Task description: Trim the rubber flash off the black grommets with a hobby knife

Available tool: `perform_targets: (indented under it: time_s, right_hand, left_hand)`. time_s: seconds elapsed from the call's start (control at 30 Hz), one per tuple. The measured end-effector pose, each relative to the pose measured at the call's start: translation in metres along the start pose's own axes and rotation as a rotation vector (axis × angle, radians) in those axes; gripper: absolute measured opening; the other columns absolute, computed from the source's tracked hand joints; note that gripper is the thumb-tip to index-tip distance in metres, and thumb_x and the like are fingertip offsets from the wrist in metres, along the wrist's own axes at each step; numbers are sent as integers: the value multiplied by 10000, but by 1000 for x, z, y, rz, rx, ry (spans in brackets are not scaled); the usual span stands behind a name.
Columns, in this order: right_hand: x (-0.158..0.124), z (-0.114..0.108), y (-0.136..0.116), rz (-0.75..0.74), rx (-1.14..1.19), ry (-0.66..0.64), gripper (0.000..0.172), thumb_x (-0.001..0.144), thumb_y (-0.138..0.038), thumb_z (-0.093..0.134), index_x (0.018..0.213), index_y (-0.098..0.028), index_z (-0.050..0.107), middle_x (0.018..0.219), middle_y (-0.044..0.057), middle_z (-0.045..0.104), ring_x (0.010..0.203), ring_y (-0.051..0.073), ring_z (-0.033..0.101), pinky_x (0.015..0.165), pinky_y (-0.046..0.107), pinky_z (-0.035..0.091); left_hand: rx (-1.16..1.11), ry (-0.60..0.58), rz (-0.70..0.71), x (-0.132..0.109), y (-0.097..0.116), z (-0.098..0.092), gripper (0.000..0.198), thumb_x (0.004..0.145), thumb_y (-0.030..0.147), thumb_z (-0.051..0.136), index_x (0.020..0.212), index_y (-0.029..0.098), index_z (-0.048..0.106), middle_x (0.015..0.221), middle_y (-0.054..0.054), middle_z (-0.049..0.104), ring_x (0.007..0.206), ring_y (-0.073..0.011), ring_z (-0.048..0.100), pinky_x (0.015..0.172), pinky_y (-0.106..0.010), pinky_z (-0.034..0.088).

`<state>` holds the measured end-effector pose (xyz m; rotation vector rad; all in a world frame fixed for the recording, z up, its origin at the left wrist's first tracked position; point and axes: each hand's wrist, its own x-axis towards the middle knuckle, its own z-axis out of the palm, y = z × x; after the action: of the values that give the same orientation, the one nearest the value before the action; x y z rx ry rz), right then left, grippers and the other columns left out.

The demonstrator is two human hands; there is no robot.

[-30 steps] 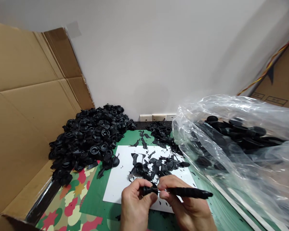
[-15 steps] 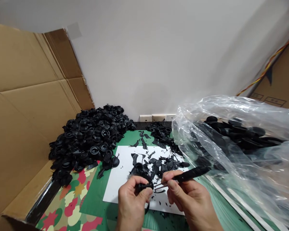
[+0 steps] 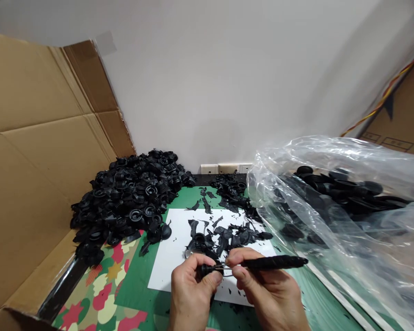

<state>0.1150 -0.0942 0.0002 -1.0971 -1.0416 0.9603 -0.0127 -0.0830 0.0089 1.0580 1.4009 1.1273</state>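
My left hand (image 3: 190, 294) is closed on a small black rubber part (image 3: 207, 270), pinched between thumb and fingers above the white sheet (image 3: 174, 257). My right hand (image 3: 269, 296) grips a black-handled knife (image 3: 274, 262). Its thin blade points left and touches the rubber part. Both hands are close together at the lower middle of the view.
A big heap of black rubber parts (image 3: 131, 197) lies at the left against a cardboard wall (image 3: 37, 151). Black trimmings (image 3: 227, 234) litter the white sheet and green mat (image 3: 138, 294). A clear plastic bag (image 3: 345, 216) with more black parts fills the right side.
My right hand dropped the knife handle from a raised tilt back to near level, and the blade came back to the rubber part in my left hand.
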Motion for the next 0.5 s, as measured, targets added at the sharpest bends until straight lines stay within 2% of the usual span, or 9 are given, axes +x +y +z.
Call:
perform_targets:
  time_s: [0.13,0.23,0.33,0.4,0.5]
  right_hand:
    - [1,-1,1,-91,-50,-11,135,748,-354,641,754,-225,683,737,40,647,659,190,607,395,214,407]
    - [1,-2,2,-197,-113,-51,123,784,-331,612,751,-225,665,717,36,641,656,192,619,462,238,463]
    - [2,-6,3,-373,-222,-120,70,818,-230,569,775,-236,625,712,21,640,623,172,616,524,249,496]
    - [6,-10,1,-502,-306,-152,118,820,-149,535,812,-244,603,737,25,644,649,177,624,560,262,504]
    - [17,-18,-7,-645,-417,-38,194,795,-72,531,856,-246,591,773,35,646,717,191,631,625,284,501]
  left_hand:
    - [-18,-15,1,1,-2,-1,59,592,152,671,632,157,628,457,55,507,437,-92,412,423,-188,330]
    - [-12,-17,5,0,-4,-1,55,589,161,678,628,163,639,458,53,508,446,-99,416,434,-192,338]
    - [2,-1,26,-4,-8,0,68,567,151,687,620,167,647,488,45,521,474,-108,431,453,-194,343]
    - [14,15,52,-7,-10,1,72,550,133,686,600,167,646,509,38,536,493,-112,442,468,-197,346]
    - [8,33,48,-11,-8,2,76,543,113,662,588,171,645,489,43,530,474,-108,442,462,-199,346]
